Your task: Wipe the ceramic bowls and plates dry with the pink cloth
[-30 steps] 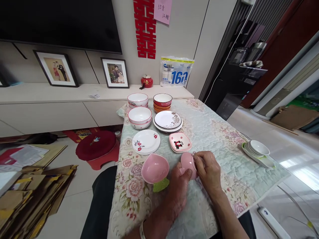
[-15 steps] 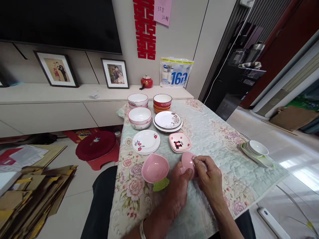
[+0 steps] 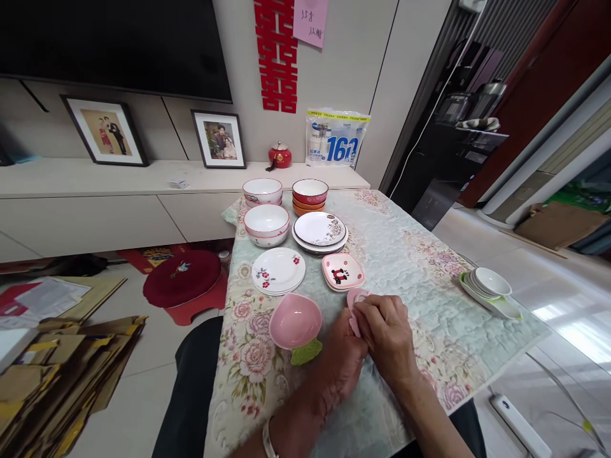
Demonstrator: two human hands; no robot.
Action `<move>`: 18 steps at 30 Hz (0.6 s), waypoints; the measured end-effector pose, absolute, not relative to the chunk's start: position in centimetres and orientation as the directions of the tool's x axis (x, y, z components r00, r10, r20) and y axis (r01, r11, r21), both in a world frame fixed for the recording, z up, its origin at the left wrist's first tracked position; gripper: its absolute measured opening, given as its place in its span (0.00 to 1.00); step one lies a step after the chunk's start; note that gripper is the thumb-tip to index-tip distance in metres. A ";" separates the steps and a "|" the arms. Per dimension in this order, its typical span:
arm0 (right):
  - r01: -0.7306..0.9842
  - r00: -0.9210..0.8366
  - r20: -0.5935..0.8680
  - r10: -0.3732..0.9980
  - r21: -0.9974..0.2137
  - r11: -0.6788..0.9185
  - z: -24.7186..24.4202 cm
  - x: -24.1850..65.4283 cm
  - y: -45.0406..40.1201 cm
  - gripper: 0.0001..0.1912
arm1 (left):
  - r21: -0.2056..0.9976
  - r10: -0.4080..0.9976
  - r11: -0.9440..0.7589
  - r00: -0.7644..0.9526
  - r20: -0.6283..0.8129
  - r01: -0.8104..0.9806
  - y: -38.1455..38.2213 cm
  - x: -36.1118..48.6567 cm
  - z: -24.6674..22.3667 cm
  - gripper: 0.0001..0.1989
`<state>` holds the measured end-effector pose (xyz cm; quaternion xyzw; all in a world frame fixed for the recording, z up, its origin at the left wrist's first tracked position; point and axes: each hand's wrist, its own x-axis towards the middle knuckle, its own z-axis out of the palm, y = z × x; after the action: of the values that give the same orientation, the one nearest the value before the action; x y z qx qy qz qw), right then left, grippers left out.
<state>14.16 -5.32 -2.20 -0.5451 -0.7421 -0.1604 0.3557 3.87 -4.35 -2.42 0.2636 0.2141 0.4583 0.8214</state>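
Note:
Both of my hands close on a small pink dish (image 3: 354,300) above the near part of the table. My left hand (image 3: 346,346) wraps its lower left side, and my right hand (image 3: 387,324) grips it from the right. Most of the dish is hidden behind my fingers. Left of my hands lies a pink peach-shaped bowl (image 3: 296,321) with a green leaf-shaped handle (image 3: 306,352). Just beyond them sits a stack of square pink dishes (image 3: 344,270) with a cartoon figure. White plates with red flowers (image 3: 279,270) are stacked to its left.
Farther back stand white bowls with red rims (image 3: 267,222), red and orange bowls (image 3: 310,194) and brown-patterned plates (image 3: 319,229). Small white bowls on a long dish (image 3: 491,286) are near the right edge of the floral tablecloth (image 3: 258,356). A red stool (image 3: 184,286) stands left.
The pink dish has turned in my hands, so less of its surface shows. My right hand has shifted left, closer to my left hand, and covers more of it.

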 end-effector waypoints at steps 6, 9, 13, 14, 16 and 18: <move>0.846 -0.180 0.684 0.706 -0.259 0.466 -2.5 14.3 -6.3 0.10 | 0.525 0.834 0.496 0.547 -0.067 -0.692 -4.4 3.3 -1.8 0.17; 0.794 -0.187 0.665 0.723 -0.332 0.510 -2.6 14.5 -7.0 0.11 | 0.415 0.839 0.523 0.537 -0.093 -0.745 -4.4 3.1 -2.0 0.11; 0.740 -0.190 0.660 0.727 -0.390 0.548 -3.2 14.8 -7.8 0.13 | 0.324 0.812 0.579 0.566 -0.143 -0.748 -4.1 3.2 -2.2 0.08; 0.732 -0.185 0.660 0.728 -0.402 0.551 -3.4 14.9 -8.0 0.13 | 0.322 0.803 0.591 0.579 -0.143 -0.740 -4.1 3.3 -2.2 0.11; 0.723 -0.169 0.663 0.730 -0.419 0.549 -3.9 15.0 -8.4 0.13 | 0.326 0.795 0.602 0.587 -0.156 -0.729 -4.0 3.5 -2.4 0.15; 0.729 -0.134 0.667 0.733 -0.435 0.529 -4.4 15.2 -8.7 0.12 | 0.352 0.825 0.564 0.532 -0.192 -0.747 -4.0 3.9 -2.7 0.13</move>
<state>15.17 -8.71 -4.42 -0.4855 -0.7529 0.0023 0.4444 3.88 -4.04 -2.70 0.1141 0.1700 0.4529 0.8677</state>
